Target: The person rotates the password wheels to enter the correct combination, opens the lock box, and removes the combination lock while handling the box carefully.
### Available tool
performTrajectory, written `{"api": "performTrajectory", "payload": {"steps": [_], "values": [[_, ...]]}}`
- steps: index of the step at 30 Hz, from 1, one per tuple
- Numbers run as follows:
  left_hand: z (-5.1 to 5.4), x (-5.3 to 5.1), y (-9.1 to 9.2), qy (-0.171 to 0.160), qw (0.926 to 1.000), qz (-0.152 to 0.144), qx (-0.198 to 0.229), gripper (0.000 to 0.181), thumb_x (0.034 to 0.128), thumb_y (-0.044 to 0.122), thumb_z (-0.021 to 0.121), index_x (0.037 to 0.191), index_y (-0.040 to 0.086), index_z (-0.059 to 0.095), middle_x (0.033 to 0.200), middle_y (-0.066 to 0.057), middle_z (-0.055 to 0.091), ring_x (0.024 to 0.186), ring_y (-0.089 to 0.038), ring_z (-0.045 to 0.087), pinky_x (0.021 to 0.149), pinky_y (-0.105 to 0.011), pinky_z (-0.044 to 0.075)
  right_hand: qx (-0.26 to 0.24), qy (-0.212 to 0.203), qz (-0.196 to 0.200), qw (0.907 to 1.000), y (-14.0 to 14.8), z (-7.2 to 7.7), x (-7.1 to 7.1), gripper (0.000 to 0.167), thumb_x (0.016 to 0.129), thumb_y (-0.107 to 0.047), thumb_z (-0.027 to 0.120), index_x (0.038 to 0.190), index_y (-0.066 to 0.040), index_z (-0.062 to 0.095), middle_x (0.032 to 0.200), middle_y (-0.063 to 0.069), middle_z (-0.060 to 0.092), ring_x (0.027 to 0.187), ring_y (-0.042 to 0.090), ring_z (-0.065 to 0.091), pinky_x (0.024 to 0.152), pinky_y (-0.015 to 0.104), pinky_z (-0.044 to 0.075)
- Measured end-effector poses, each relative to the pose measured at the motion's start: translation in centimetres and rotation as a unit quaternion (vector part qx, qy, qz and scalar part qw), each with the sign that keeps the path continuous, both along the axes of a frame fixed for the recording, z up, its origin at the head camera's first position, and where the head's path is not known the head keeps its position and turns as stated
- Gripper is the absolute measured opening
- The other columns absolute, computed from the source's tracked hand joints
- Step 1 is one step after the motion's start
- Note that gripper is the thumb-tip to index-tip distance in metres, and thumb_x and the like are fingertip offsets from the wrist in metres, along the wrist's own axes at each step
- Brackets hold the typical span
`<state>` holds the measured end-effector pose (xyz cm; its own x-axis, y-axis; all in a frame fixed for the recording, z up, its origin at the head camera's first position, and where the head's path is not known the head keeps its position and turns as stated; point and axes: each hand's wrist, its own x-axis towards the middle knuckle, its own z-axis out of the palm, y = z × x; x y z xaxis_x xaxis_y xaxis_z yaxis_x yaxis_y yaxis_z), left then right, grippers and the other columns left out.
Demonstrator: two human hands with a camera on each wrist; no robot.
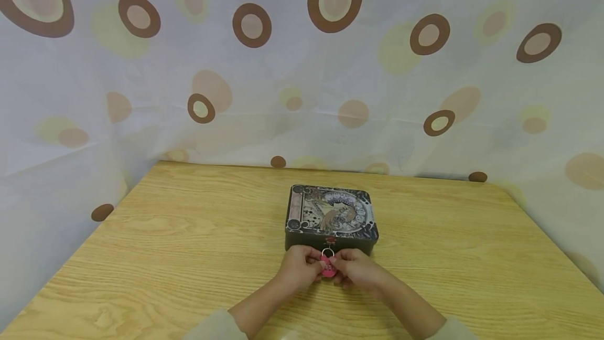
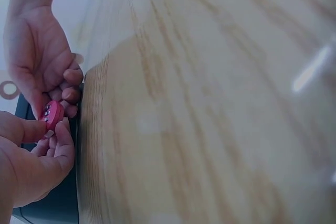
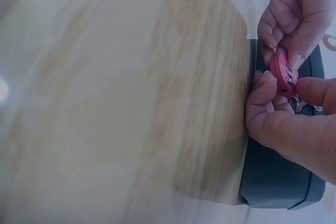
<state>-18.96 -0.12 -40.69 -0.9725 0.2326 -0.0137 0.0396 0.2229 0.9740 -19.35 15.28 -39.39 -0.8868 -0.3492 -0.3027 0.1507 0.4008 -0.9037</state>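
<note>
A pink combination padlock (image 1: 329,267) with a silver shackle hangs at the front clasp of a dark tin box (image 1: 330,213) with an illustrated lid. The left hand (image 1: 298,269) pinches the padlock from the left, and the right hand (image 1: 359,271) pinches it from the right. In the left wrist view the padlock (image 2: 52,116) lies between both hands' thumbs and fingers. Small number dials face up on the padlock (image 3: 285,75) in the right wrist view. The box lid is closed.
The box stands on a light wood-grain table (image 1: 189,224). Behind the table hangs a pale cloth (image 1: 283,135) with brown, peach and yellow circles, which also runs along both sides.
</note>
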Motion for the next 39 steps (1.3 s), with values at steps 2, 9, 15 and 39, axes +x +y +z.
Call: {"api": "performTrajectory", "payload": {"steps": [2,9,15,39], "values": [[0.06,0.02,-0.01,0.001,1.0,0.0,-0.001,0.009,0.0813,-0.008,0.057,0.086,-0.014,0.062,0.07,-0.016,0.064,0.056,-0.01,0.057,0.053,-0.024,0.053,0.005,0.004,0.001,1.0,0.02,0.05,0.06,0.023,0.096,-0.01,0.042,0.095,0.009,0.055,0.069,0.0,0.055,0.063,0.009,0.052,0.056,0.022,0.043],[0.31,0.11,-0.1,-0.009,0.9999,0.001,0.006,0.009,0.0831,-0.008,0.058,0.087,-0.014,0.062,0.07,-0.014,0.062,0.056,-0.008,0.054,0.054,-0.025,0.054,0.023,0.009,-0.009,0.9997,0.09,0.16,0.29,0.024,0.096,-0.011,0.043,0.095,0.009,0.055,0.07,0.001,0.054,0.064,0.01,0.05,0.057,0.023,0.042],[0.26,0.1,-0.13,-0.02,0.9998,0.0,0.009,0.01,0.0841,-0.006,0.058,0.089,-0.014,0.062,0.072,-0.013,0.062,0.056,-0.007,0.054,0.056,-0.025,0.055,0.042,0.03,-0.009,0.9986,0.27,0.06,0.43,0.021,0.096,-0.011,0.046,0.093,0.008,0.055,0.069,0.001,0.053,0.064,0.01,0.05,0.056,0.024,0.043],[-0.36,-0.09,-0.1,-0.036,0.9993,0.0,0.014,0.014,0.0854,-0.005,0.058,0.095,-0.014,0.062,0.078,-0.014,0.063,0.058,-0.007,0.054,0.058,-0.026,0.056,0.038,0.049,-0.046,0.997,0.12,-0.25,0.75,0.019,0.095,-0.008,0.047,0.097,0.009,0.054,0.067,0.001,0.054,0.061,0.01,0.05,0.053,0.024,0.043]]}}
